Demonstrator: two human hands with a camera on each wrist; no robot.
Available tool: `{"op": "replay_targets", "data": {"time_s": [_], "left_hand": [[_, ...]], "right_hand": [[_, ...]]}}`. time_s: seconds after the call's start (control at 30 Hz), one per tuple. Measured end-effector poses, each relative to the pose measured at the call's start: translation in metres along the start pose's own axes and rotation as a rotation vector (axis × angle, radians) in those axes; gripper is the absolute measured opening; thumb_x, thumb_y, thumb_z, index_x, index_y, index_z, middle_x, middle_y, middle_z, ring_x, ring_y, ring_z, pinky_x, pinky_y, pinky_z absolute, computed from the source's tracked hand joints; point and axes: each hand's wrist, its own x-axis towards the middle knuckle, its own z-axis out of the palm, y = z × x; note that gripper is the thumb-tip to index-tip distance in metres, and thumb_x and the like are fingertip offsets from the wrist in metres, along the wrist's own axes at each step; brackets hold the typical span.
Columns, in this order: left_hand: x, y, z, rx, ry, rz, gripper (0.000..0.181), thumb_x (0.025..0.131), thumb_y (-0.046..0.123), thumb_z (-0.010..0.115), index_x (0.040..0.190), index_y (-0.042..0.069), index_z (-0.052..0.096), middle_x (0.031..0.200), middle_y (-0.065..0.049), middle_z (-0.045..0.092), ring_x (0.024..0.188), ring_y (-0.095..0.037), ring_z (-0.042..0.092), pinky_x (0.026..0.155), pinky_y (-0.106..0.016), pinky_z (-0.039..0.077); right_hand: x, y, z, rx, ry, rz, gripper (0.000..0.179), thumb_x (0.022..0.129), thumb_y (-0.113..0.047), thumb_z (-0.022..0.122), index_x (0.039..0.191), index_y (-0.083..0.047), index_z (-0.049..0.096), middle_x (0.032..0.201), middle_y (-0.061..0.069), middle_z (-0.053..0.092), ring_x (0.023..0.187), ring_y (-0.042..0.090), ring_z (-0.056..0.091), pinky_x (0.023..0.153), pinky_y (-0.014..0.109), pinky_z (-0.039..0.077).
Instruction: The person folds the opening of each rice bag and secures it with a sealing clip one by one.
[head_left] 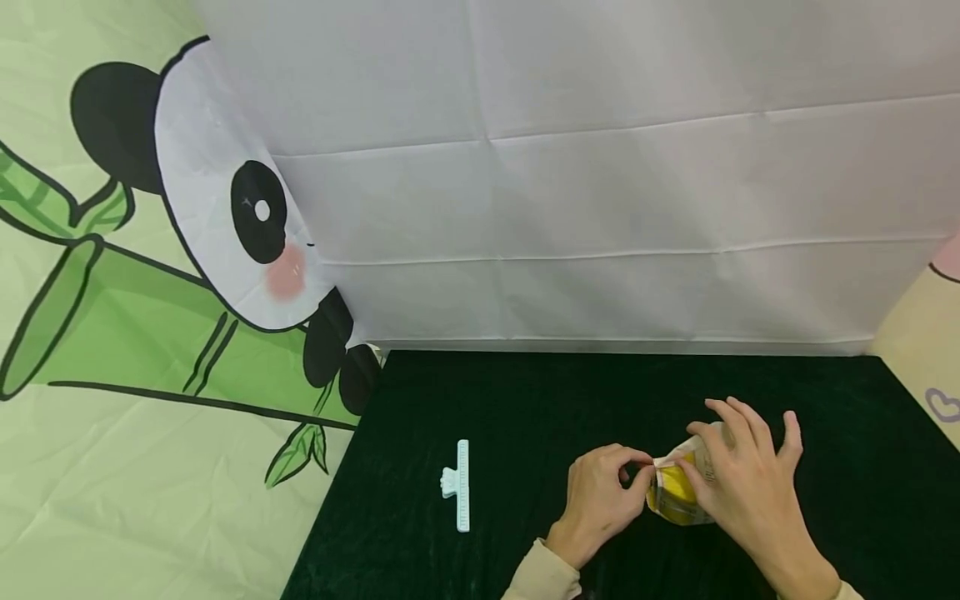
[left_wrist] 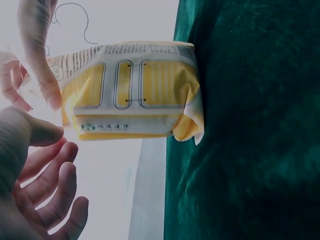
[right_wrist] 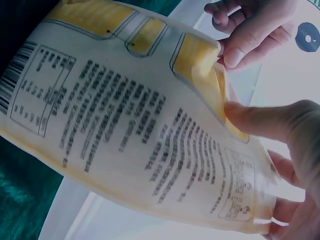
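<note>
A yellow and white printed bag (head_left: pixel 678 498) stands upright on the dark green cloth, between the two hands. The left hand (head_left: pixel 602 497) pinches the left corner of its top edge between thumb and index finger, the other fingers loosely bent. Across the bag's top, the right hand (head_left: pixel 752 483) grips it, its thumb (right_wrist: pixel 260 120) pressing the near face inward and some fingers at the far side. Printed text and a barcode show on the bag (right_wrist: pixel 135 120) in the right wrist view. Creases run along the upper part of the bag (left_wrist: pixel 132 90) in the left wrist view.
A pale blue bag clip (head_left: pixel 462 486) with ruler-like marks lies on the cloth (head_left: pixel 517 408), left of the hands. Behind the table hangs a white creased sheet (head_left: pixel 600 192). A panda-print curtain (head_left: pixel 217 208) covers the left side, and a cream printed panel (head_left: pixel 922 358) borders the right.
</note>
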Motion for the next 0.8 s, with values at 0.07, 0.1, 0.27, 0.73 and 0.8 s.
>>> {"op": "replay_targets", "data": {"time_s": [0.07,0.1,0.27,0.73,0.8], "left_hand": [[-0.001,-0.002,-0.002,-0.003,-0.006,-0.01,0.015,0.104,0.033,0.069,0.105,0.026,0.082,0.088,0.015,0.073,0.066,0.012,0.045,0.06,-0.006,0.038],[-0.001,-0.003,-0.003,-0.004,-0.009,-0.014,0.015,0.104,0.033,0.069,0.105,0.026,0.082,0.088,0.015,0.073,0.066,0.012,0.045,0.06,-0.007,0.039],[-0.004,-0.009,-0.009,-0.015,-0.025,-0.048,0.013,0.104,0.033,0.07,0.105,0.027,0.081,0.089,0.016,0.072,0.066,0.012,0.045,0.059,-0.009,0.04],[-0.014,-0.028,-0.025,-0.011,-0.027,-0.095,0.014,0.103,0.033,0.07,0.104,0.026,0.082,0.088,0.015,0.072,0.066,0.011,0.046,0.06,-0.011,0.039],[-0.015,-0.032,-0.028,-0.007,-0.024,-0.101,0.014,0.103,0.032,0.07,0.104,0.025,0.082,0.088,0.015,0.072,0.065,0.011,0.046,0.059,-0.011,0.039]], "right_hand": [[0.0,-0.001,0.0,-0.005,0.008,0.014,0.089,0.105,-0.074,0.022,0.102,0.0,0.071,0.135,0.035,0.056,0.13,0.058,0.041,0.118,0.084,-0.005],[0.0,-0.001,0.0,-0.007,0.011,0.021,0.089,0.104,-0.074,0.022,0.102,0.0,0.071,0.135,0.036,0.056,0.13,0.059,0.041,0.118,0.084,-0.008],[0.001,-0.002,-0.001,-0.005,0.008,0.045,0.091,0.103,-0.075,0.022,0.106,0.003,0.068,0.131,0.037,0.057,0.129,0.061,0.04,0.117,0.083,-0.015],[0.008,0.0,0.0,-0.009,0.003,0.045,0.056,0.089,-0.044,0.066,0.116,0.005,0.064,0.128,0.037,0.056,0.129,0.06,0.041,0.117,0.085,-0.006],[0.008,0.0,0.0,-0.011,-0.003,0.048,0.056,0.089,-0.044,0.067,0.117,0.004,0.064,0.13,0.037,0.056,0.129,0.06,0.041,0.117,0.086,-0.004]]}}
